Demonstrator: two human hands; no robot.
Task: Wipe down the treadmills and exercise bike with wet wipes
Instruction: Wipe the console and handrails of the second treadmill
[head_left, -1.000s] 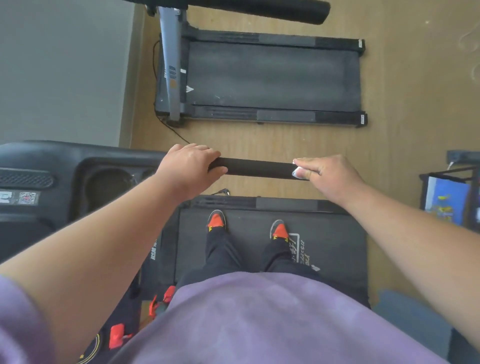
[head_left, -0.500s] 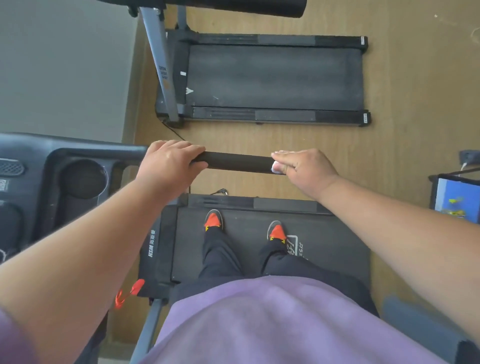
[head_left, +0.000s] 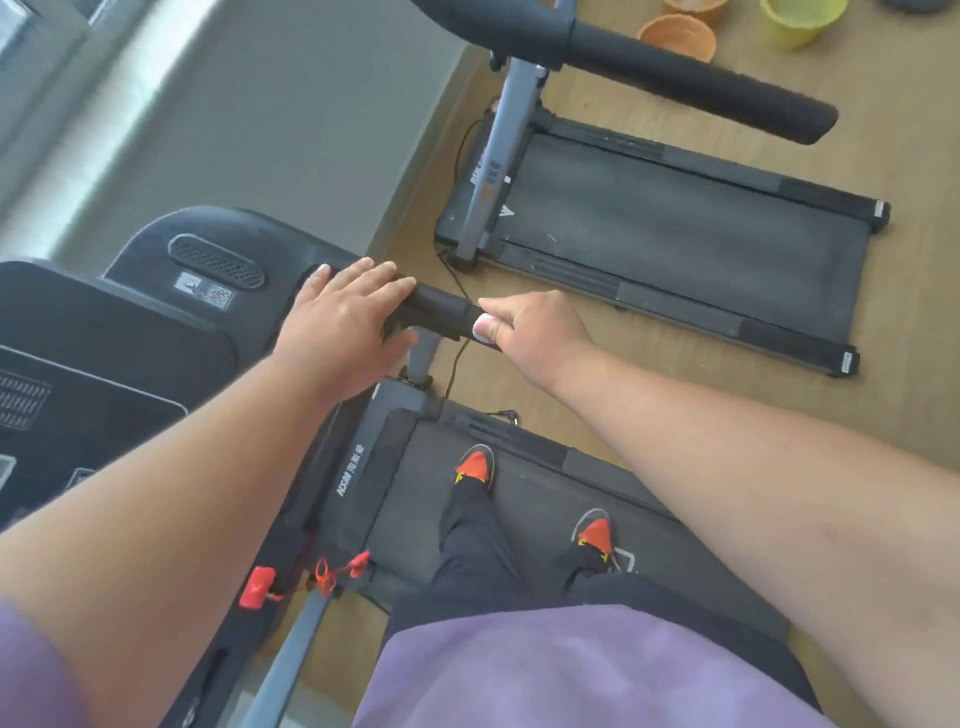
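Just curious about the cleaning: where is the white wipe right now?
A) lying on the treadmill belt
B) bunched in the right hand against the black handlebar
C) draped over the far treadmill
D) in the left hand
B: a bit of white wipe shows in the right hand, gripped around the handlebar.

Treadmill side rail (head_left: 351, 470) apparently reads "HSM".

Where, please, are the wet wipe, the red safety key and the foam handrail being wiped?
wet wipe (head_left: 482, 328), head view, white wad showing beside the thumb.
red safety key (head_left: 257, 586), head view, its red body.
foam handrail (head_left: 441, 310), head view, bare stretch between the hands.
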